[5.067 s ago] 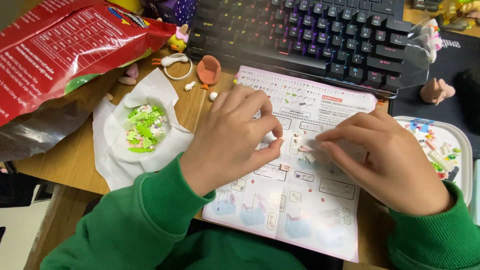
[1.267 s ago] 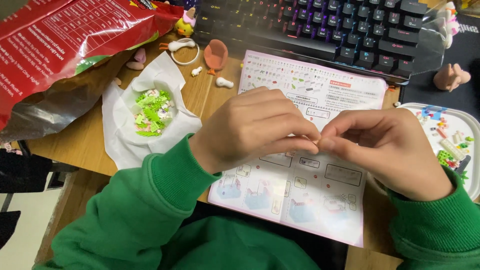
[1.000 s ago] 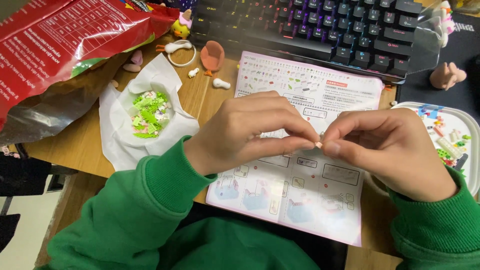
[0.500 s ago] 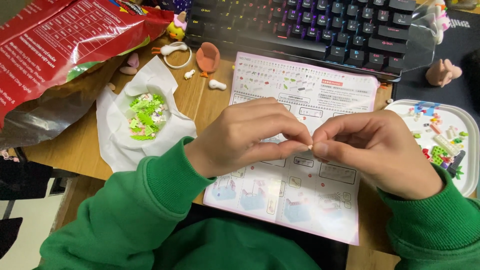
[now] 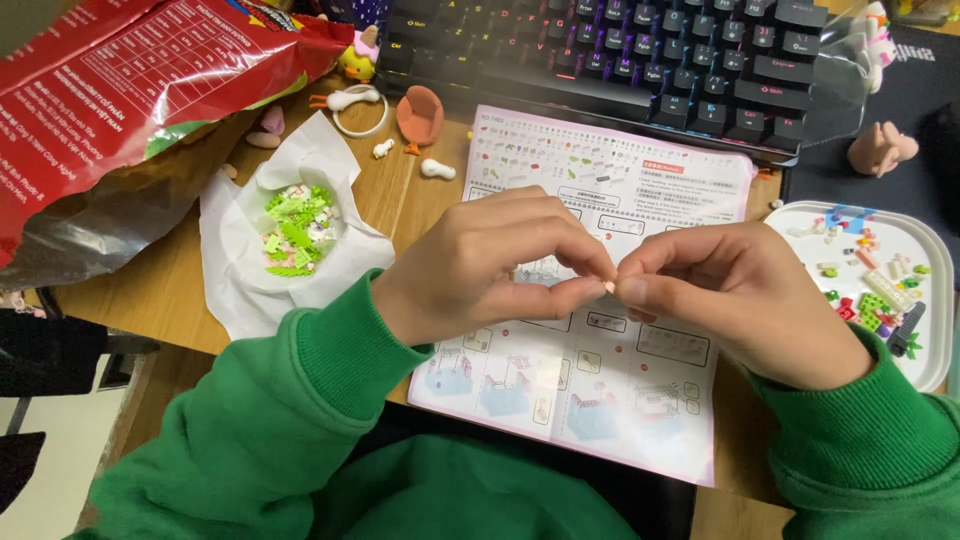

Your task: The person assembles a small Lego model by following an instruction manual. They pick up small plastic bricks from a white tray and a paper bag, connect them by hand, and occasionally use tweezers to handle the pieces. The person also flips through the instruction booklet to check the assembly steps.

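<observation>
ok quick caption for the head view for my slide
Both hands, left hand and right hand, pinch a tiny piece over an instruction sheet, keyboard behind.

We are seeing a big red crinkled snack bag lying open at the desk's far left, showing its silvery inside. We are also looking at a printed instruction sheet, white with pink edging, lying flat before the keyboard.
</observation>
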